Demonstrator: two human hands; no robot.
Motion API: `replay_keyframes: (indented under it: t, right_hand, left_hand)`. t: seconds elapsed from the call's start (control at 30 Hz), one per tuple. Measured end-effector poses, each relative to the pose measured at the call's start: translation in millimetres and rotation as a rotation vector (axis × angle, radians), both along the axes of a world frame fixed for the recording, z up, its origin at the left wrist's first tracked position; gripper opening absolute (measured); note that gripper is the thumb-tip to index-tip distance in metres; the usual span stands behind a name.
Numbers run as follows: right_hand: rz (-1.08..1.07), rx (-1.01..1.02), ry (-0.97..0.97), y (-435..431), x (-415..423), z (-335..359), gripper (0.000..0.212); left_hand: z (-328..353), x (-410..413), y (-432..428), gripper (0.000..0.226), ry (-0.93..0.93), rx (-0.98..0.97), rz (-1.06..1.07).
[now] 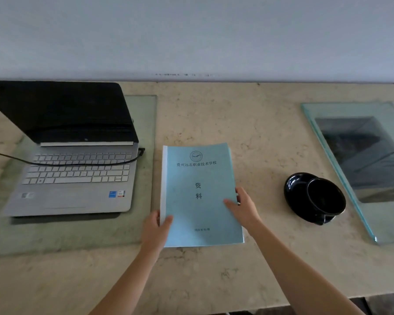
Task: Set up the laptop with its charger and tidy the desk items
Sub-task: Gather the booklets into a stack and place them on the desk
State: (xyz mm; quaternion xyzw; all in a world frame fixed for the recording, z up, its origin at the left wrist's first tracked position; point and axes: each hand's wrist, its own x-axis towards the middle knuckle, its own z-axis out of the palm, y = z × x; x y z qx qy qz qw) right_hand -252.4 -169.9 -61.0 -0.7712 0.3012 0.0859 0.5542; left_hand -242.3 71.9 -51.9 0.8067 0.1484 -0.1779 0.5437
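Person, as seen: two slim forearms, bare and unsleeved up to the wrists, with a bare left hand (155, 231) and right hand (245, 209), fingers (241, 191) slender.

Booklet (200, 196) cover, top line beneath round emblem (196, 156): 贵州远志职业技术学校. Centre of cover, set vertically: 资料. Foot of cover: small date line beginning 2020, remainder too blurred to read. Laptop (73, 178) palm rest: blue sticker (112, 193) at right, pale sticker (27, 195) at left, print illegible on both. Small logo (86, 139) on screen bezel and key legends likewise illegible.
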Motion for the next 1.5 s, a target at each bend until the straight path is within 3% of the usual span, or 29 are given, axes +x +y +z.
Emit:
replay_keyframes:
  t: [0.2, 0.33, 0.4, 0.6, 0.73, 0.97, 1.23, 1.37, 1.5]
  right_hand:
    - [0.052, -0.173, 0.057, -8.9, -3.5, 3.6, 0.028]
    - [0.097, -0.334, 0.153, -12.3, -4.4, 7.7, 0.027]
    - [0.146, -0.455, 0.203, -13.4, -4.0, 8.6, 0.031]
    - [0.117, -0.334, 0.185, -13.5, 15.5, 13.5, 0.053]
    - [0.005, -0.146, 0.218, -18.3, 25.2, 12.7, 0.035]
    - [-0.037, 0.136, 0.17, -12.4, 30.7, 15.2, 0.038]
    - [-0.008, 0.259, -0.069, -25.1, 31.7, 40.3, 0.042]
    - [-0.018, 0.284, -0.281, -30.7, 53.3, 78.4, 0.045]
    - [0.011, 0.318, -0.449, -28.6, 75.3, 108.0, 0.047]
  left_hand:
    - [-5.5, 18.9, 15.9, 0.034, 0.024, 0.231, -0.255]
    - [1.3, 38.8, 26.6, 0.042, 0.057, 0.546, -0.534]
    - [7.0, 49.6, 27.0, 0.039, 0.04, 0.626, -0.573]
    - [19.0, 74.2, -4.4, 0.035, 0.073, 0.364, -0.396]
    - [19.3, 79.7, -22.1, 0.016, 0.209, 0.119, -0.157]
    - [13.5, 89.3, -35.9, 0.034, 0.31, -0.026, -0.032]
    - [25.1, 103.8, -41.6, 0.04, 0.163, -0.153, -0.066]
    - [67.0, 129.5, -40.7, 0.047, -0.034, -0.257, -0.185]
    - [105.4, 150.5, -37.2, 0.051, -0.083, -0.361, -0.193]
